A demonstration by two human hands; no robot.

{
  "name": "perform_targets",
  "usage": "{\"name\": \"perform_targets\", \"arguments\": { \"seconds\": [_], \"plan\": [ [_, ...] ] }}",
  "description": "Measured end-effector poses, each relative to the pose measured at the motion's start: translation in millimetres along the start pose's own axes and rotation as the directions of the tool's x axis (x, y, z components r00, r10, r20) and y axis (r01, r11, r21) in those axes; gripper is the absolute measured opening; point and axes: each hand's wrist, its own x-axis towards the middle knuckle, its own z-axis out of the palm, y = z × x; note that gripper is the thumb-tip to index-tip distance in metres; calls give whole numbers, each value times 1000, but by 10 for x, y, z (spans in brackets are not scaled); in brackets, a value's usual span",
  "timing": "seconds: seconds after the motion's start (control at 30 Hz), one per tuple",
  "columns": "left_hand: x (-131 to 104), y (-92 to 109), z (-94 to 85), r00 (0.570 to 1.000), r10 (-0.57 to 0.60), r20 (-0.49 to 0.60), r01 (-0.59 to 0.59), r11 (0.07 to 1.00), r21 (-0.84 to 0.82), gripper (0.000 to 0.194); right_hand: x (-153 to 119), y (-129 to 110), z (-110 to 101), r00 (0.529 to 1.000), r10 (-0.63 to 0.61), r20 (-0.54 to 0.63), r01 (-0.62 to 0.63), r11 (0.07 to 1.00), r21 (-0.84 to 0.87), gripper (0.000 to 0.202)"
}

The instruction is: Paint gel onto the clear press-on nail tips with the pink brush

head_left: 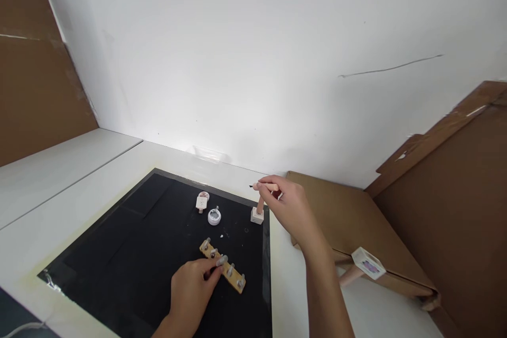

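Held between the thumb and fingers of my right hand point(287, 203) is a small tool with a pale pinkish handle point(271, 187) and a dark tip pointing left. My left hand point(194, 288) pinches a small clear, whitish piece point(222, 260) over the middle of a wooden strip point(237, 285). Several other clear pieces stand along that strip on the black mat. Below and left of my right hand, a block stamp point(257, 215) with a wooden handle stands on the mat. A small round white jar point(214, 216) sits behind the strip.
A square whitish piece point(202, 203) lies by the jar on the black mat point(130, 243). At the right are a cardboard box point(348, 216) and another block stamp point(368, 263) with a purple design. A clear tray point(208, 154) sits by the white wall.
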Motion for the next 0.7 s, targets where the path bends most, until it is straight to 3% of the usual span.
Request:
{"name": "perform_targets", "arguments": {
  "seconds": [0.4, 0.7],
  "plan": [
    [2, 26, -16, 999, 47, -3, -47, 996, 74, 30, 25, 26, 41, 1000, -15, 5, 15, 1000, 4, 27],
    [-15, 45, -34, 994, 107, -11, -107, 994, 35, 31, 28, 1, 58, 1000, -6, 17, 6, 1000, 7, 27]
  ]
}}
